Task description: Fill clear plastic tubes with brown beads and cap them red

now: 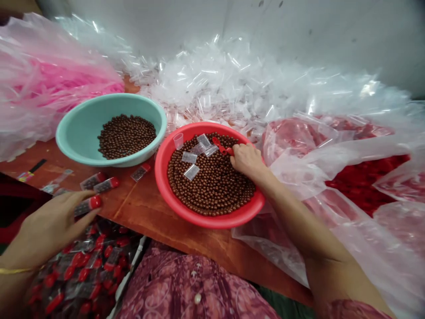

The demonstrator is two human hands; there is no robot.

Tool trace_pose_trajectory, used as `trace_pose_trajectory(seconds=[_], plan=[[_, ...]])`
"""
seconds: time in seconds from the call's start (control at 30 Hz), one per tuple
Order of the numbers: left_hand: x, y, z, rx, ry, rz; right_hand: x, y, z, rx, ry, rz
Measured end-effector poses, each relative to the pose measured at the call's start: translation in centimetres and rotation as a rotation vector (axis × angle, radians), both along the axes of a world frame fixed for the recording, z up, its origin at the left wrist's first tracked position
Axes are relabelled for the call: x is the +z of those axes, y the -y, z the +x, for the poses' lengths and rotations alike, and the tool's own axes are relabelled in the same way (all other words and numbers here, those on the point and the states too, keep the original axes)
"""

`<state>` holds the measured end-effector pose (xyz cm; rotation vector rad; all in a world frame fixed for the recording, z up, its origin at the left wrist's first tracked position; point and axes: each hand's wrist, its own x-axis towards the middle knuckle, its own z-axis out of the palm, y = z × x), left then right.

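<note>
My left hand (49,226) is at the table's left front edge, thumb and fingers around a small clear container with a red cap (88,205). Other red-capped containers (106,184) filled with dark beads lie just beyond its fingertips. My right hand (247,160) is over the far right part of a red basin (160,177), fingers closed on a small red plastic piece whose exact kind is unclear. Brown round beads (212,186) fill much of this basin. Several clear flat containers (191,172) and a clear cup (178,141) rest on the beads.
A pale green basin (76,128) holding more beads stands at the left. Behind lies a large heap of clear plastic containers (239,88). Pink bags (66,79) and red-filled plastic bags (361,177) flank the basins. Many red-capped containers (83,270) fill a bin below the edge.
</note>
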<state>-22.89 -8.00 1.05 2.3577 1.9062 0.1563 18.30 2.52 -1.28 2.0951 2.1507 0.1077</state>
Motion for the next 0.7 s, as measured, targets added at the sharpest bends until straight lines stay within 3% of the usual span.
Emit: trace_pose_trajectory(seconds=[0.07, 0.13, 0.23, 0.3, 0.37, 0.47, 0.53, 0.7], plan=[[1.3, -1.7, 3.9, -0.168, -0.001, 0.086, 0.0, 0.4, -0.1, -0.044, -0.042, 0.039], [1.8, -4.4, 8.6, -0.444, -0.027, 0.188, 0.0, 0.8, 0.0, -0.117, -0.121, 0.062], [0.9, -9.2, 14.8, -0.842, -0.202, 0.162, 0.0, 1.4, 0.6, -0.149, -0.297, 0.064], [-0.6, -12.0, 17.5, -1.022, -0.316, 0.125, -0.3, 1.6, 1.1, -0.110, -0.413, 0.093], [-2.0, -13.8, 19.1, -1.105, -0.406, 0.073, -0.7, 1.4, 1.5, -0.073, -0.503, 0.147], [-3.4, -14.7, 19.8, -1.056, -0.454, 0.013, -1.2, 1.0, 2.0, -0.034, -0.603, 0.209], [-3.7, -14.5, 19.8, -1.041, -0.447, 0.038, -1.3, 0.7, 2.3, -0.013, -0.645, 0.232], [-3.4, -14.1, 20.3, -1.186, -0.463, 0.102, -1.6, 0.4, 2.6, 0.035, -0.703, 0.247]])
